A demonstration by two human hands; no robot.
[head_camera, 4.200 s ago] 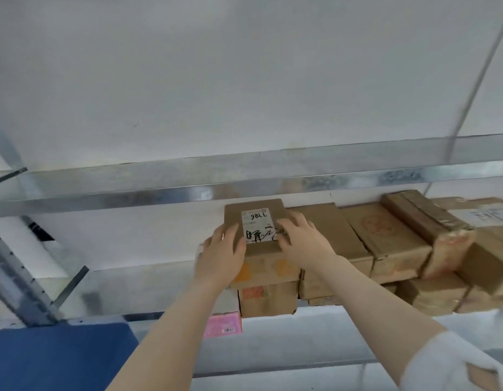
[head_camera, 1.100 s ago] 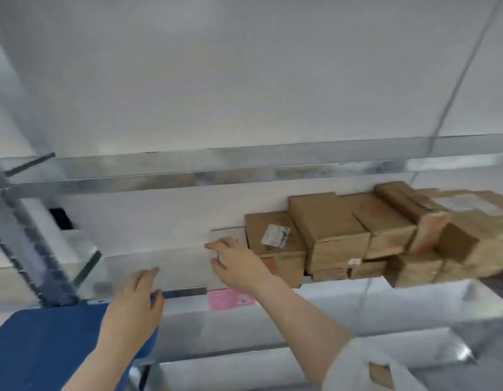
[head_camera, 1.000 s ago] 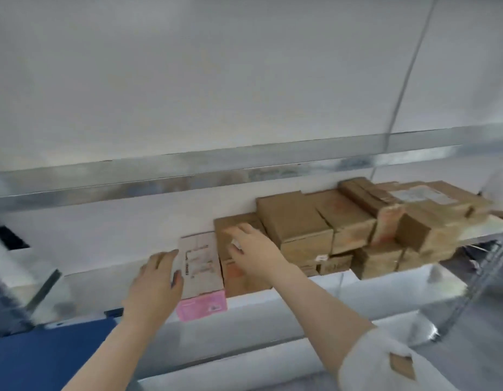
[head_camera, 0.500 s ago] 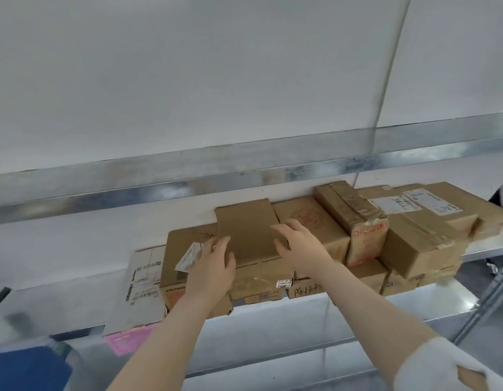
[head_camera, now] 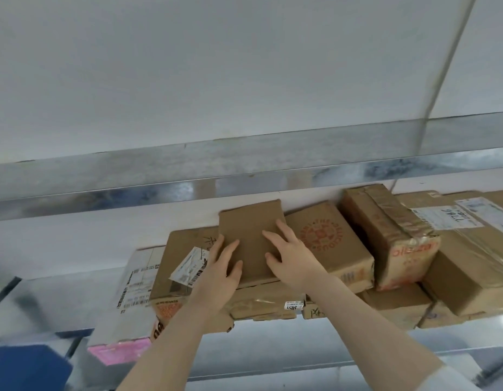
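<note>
Leaving the white-and-pink flat carton it was touching a second ago, the left hand is now lying beside the right hand on the plain flat brown cardboard box. That box is sitting on top of the stack, bridging two lower cartons, and its right side is just beside the brown carton with the round red print.

Neither grip is closing. The fingers are lying straight on the lid, pressing rather than clasping, so the box is depending on friction alone. A push that is off-centre is likely to skew it or send it sliding off its uneven seat.

To the left, the wider brown carton with the peeling white label is offering a loose flap that a dragged edge could catch and tear. The lower cartons are reaching the front lip of the metal shelf, and the white-and-pink carton is jutting over it. A forward tug risks bringing them down.
</note>
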